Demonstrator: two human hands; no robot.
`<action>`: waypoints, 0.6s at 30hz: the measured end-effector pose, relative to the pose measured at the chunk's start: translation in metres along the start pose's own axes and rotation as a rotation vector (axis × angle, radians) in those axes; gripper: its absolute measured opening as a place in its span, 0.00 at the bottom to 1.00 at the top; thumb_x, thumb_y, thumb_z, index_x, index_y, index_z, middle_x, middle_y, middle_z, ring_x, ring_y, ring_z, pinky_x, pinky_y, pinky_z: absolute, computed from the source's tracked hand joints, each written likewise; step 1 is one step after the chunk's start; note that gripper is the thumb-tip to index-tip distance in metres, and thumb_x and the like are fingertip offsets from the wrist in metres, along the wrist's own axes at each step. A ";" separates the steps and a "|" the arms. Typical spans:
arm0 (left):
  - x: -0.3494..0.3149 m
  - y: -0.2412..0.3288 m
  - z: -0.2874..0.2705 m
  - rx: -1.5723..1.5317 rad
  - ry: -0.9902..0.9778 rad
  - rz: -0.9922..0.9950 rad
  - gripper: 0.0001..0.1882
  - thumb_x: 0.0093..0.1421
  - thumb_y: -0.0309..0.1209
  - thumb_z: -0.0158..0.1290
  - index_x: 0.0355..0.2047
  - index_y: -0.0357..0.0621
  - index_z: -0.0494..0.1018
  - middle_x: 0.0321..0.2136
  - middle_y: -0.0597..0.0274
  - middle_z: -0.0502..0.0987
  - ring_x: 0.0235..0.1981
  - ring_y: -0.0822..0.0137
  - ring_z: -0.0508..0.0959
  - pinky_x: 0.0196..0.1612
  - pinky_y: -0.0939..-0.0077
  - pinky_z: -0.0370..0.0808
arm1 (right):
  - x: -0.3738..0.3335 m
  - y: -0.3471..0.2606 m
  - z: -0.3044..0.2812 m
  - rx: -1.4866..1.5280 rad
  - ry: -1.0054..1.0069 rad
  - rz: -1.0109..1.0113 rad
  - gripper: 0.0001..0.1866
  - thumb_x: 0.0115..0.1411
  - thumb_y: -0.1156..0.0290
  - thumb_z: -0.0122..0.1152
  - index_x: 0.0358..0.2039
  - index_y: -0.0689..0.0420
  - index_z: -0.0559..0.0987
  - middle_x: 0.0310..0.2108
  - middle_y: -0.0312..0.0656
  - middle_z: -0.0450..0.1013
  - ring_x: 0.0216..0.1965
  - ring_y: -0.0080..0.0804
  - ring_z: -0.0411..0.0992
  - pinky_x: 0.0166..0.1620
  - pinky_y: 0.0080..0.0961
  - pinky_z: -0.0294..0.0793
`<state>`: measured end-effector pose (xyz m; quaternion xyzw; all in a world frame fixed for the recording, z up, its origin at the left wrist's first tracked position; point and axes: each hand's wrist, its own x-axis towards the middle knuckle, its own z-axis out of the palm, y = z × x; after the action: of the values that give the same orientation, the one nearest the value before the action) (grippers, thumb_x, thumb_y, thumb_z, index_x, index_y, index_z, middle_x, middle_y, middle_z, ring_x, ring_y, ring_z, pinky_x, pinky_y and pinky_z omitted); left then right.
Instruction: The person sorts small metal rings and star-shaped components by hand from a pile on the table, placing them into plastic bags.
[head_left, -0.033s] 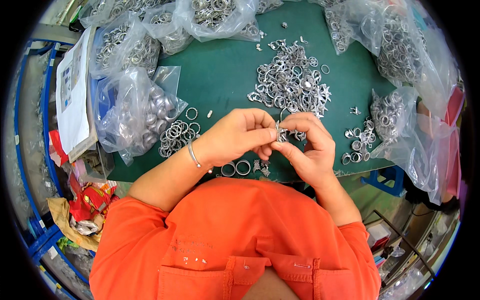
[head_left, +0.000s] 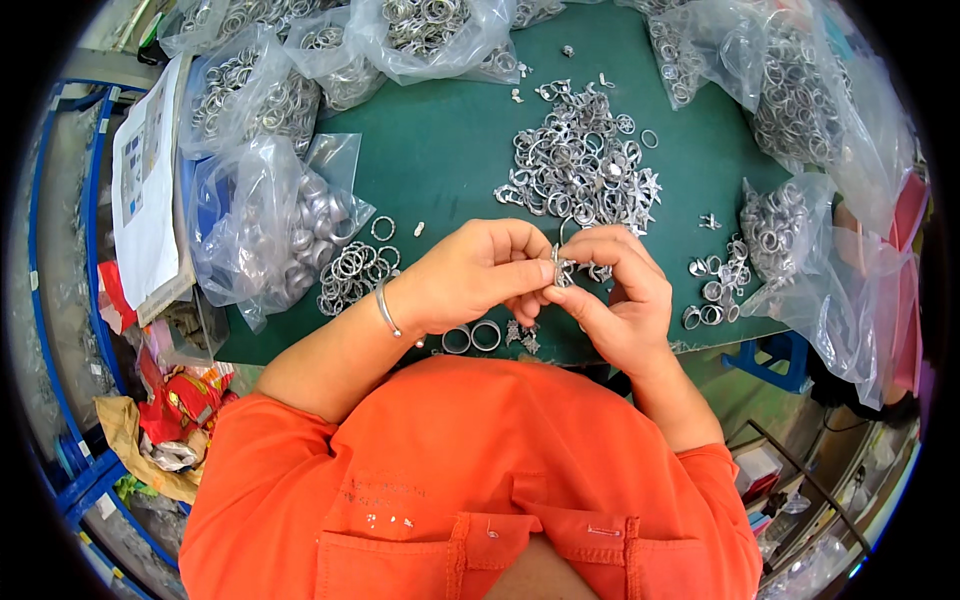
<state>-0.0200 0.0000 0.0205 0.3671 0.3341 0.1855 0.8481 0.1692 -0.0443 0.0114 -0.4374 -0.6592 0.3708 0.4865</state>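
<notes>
Hands almost unmoved around metal piece

the ring pile is silver-grey against a dark green surface. just below the pile, a small piece is silver. lower, the shirt is orange (white flecks dot its chest). left of the pile, a sheet is white with blue patches; right of the pile, a panel is pink.

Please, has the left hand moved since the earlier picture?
No, I see no clear shift: the left hand keeps its place, right of the small ring cluster on the table.
</notes>
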 end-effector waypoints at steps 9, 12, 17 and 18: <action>-0.010 0.005 0.009 0.251 -0.058 0.042 0.11 0.62 0.32 0.51 0.25 0.40 0.68 0.18 0.68 0.70 0.16 0.80 0.69 0.18 0.85 0.64 | 0.001 -0.012 -0.005 0.047 -0.097 -0.023 0.13 0.43 0.77 0.70 0.31 0.62 0.77 0.30 0.43 0.74 0.30 0.31 0.72 0.34 0.24 0.72; -0.012 0.001 0.012 0.370 -0.007 0.074 0.12 0.59 0.32 0.52 0.22 0.41 0.67 0.17 0.69 0.69 0.15 0.81 0.67 0.18 0.83 0.62 | 0.001 -0.010 -0.009 0.101 -0.197 0.028 0.12 0.42 0.80 0.68 0.28 0.62 0.76 0.30 0.42 0.74 0.29 0.30 0.73 0.34 0.22 0.73; -0.016 0.002 0.014 0.332 -0.100 -0.060 0.12 0.58 0.32 0.53 0.21 0.41 0.68 0.16 0.71 0.68 0.15 0.81 0.66 0.17 0.82 0.61 | -0.003 -0.019 -0.007 0.386 -0.290 0.243 0.11 0.42 0.85 0.65 0.27 0.64 0.74 0.29 0.42 0.72 0.30 0.25 0.73 0.34 0.20 0.76; -0.017 0.001 0.015 0.288 -0.126 -0.054 0.12 0.59 0.32 0.52 0.22 0.42 0.67 0.16 0.71 0.68 0.14 0.81 0.66 0.16 0.83 0.62 | -0.003 -0.020 -0.008 0.404 -0.306 0.253 0.11 0.42 0.85 0.65 0.27 0.64 0.73 0.29 0.42 0.72 0.30 0.25 0.73 0.34 0.20 0.77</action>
<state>-0.0214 -0.0160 0.0365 0.4869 0.3130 0.0894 0.8105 0.1728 -0.0532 0.0305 -0.3494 -0.5777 0.6142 0.4086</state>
